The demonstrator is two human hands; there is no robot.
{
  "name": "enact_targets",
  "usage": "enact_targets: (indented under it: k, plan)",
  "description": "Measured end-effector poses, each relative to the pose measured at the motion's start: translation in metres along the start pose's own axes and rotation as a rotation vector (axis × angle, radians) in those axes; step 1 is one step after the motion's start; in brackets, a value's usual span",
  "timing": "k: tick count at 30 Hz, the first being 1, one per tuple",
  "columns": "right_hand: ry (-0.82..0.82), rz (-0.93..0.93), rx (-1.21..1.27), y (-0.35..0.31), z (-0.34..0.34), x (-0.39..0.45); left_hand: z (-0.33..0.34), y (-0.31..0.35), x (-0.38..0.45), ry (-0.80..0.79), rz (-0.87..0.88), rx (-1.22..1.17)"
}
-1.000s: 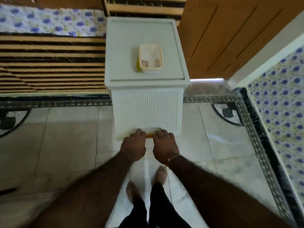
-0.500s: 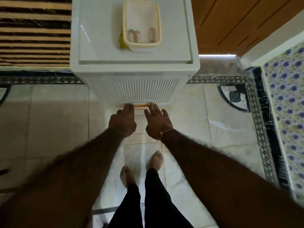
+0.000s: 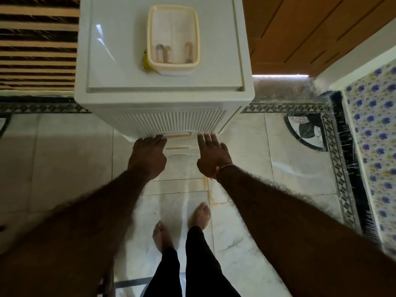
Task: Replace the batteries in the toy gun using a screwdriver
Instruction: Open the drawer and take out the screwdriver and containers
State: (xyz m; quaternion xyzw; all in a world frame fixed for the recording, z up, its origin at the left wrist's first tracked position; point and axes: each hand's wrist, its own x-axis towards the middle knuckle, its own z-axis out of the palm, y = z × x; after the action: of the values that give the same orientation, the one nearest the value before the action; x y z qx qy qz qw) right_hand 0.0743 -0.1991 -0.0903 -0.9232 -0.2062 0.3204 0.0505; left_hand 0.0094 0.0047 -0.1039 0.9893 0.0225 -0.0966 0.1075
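Note:
No toy gun or screwdriver is in view. A cream plastic container (image 3: 173, 67) stands on top of a white drawer cabinet (image 3: 120, 61) and holds a few small battery-like cylinders (image 3: 165, 53). A yellow object (image 3: 145, 61) pokes out at the container's left side. Both hands reach down to the cabinet's ribbed front, on either side of an orange drawer handle (image 3: 178, 135). My left hand (image 3: 147, 156) has its fingers curled against the drawer edge, with the fingertips hidden. My right hand (image 3: 212, 156) lies flat, fingers straight and touching the drawer edge.
My bare feet (image 3: 200, 215) stand on pale marble floor tiles (image 3: 64, 157) just in front of the cabinet. A slatted wooden frame (image 3: 38, 43) is at the far left and a wooden door (image 3: 310, 33) at the far right. A blue-flowered mattress (image 3: 375, 136) runs along the right.
My view has moved closer over the cabinet. Both hands have moved apart from the middle of the drawer handle to either side of it.

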Motion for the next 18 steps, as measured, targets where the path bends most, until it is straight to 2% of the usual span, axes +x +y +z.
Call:
enact_targets:
  k: [3, 8, 16, 18]
  plan:
    - [-0.002, 0.015, 0.023, -0.001, -0.001, -0.001, -0.016, 0.003, 0.003, 0.016, -0.033, -0.016]
    - [0.045, 0.024, 0.006, -0.007, -0.006, -0.005, -0.032, -0.012, 0.001, -0.067, -0.254, -0.016]
    - [0.053, 0.036, 0.055, -0.021, -0.014, -0.023, -0.039, -0.007, -0.018, -0.3, -0.225, -0.097]
    - [0.051, 0.043, 0.086, -0.028, -0.015, -0.034, -0.043, 0.001, -0.028, -0.308, -0.207, -0.157]
